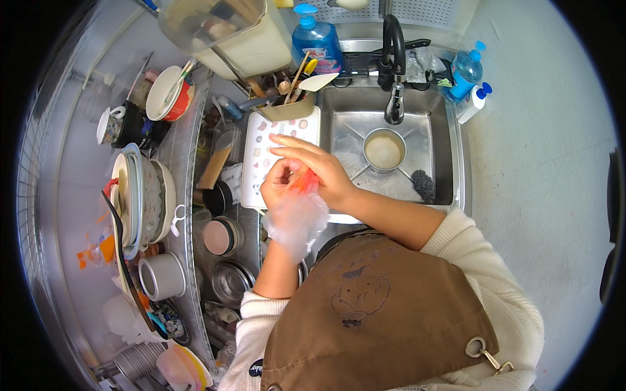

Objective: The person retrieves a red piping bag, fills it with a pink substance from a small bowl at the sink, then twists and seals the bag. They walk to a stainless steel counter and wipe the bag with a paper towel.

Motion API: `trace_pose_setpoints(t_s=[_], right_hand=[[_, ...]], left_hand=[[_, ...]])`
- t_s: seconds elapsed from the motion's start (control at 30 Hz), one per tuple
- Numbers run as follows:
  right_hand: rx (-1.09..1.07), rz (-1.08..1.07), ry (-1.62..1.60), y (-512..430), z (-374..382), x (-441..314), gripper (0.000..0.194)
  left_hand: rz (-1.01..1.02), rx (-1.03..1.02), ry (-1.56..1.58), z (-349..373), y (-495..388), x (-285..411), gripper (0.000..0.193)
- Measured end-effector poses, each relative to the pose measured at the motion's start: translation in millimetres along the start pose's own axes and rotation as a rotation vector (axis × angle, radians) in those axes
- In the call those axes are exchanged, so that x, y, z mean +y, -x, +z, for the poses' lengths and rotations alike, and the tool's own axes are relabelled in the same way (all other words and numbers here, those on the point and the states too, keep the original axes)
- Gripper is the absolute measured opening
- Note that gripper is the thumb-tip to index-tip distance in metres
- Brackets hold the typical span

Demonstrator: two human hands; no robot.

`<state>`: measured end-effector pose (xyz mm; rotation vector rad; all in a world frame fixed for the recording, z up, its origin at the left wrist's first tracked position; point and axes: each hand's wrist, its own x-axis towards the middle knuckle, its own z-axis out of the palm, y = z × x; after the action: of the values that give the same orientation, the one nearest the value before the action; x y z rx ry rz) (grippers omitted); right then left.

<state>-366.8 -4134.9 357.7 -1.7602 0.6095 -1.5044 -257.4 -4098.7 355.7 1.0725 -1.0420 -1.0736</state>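
Observation:
My left hand (283, 188) is held up over the printed white tray (252, 181), its fingers curled at the gathered red part of a clear plastic bag (301, 220). The bag hangs around that wrist. My right hand (323, 171) lies against the same red part from the other side, with its fingers stretched out over the tray. Whether its thumb grips the plastic is hidden. To the right is a stainless steel sink (342, 141), where a round metal tin (384, 150) holds cloudy liquid and a steel wool scrubber (422, 184) lies near the corner.
A black faucet (395, 49) reaches over the sink. Blue soap bottles (318, 46) stand behind and to the right. A utensil holder (291, 108) sits at the tray's back edge. On the left, wire shelves carry stacked bowls (139, 200), a metal pot (161, 276) and a paper bowl (170, 93).

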Motion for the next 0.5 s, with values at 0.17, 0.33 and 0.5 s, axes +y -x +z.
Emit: trace_pose_setpoints(t_s=[0.17, 0.33, 0.5], right_hand=[[0.008, 0.291, -0.099, 3, 5, 7, 0.024], [0.118, 0.438, -0.024, 2, 13, 12, 0.017], [0.11, 0.761, -0.494, 2, 18, 35, 0.014]], left_hand=[[0.276, 0.002, -0.446, -7, 11, -8, 0.015], [0.046, 0.033, -0.12, -13, 23, -20, 0.019], [0.082, 0.096, -0.174, -31, 24, -35, 0.017]])
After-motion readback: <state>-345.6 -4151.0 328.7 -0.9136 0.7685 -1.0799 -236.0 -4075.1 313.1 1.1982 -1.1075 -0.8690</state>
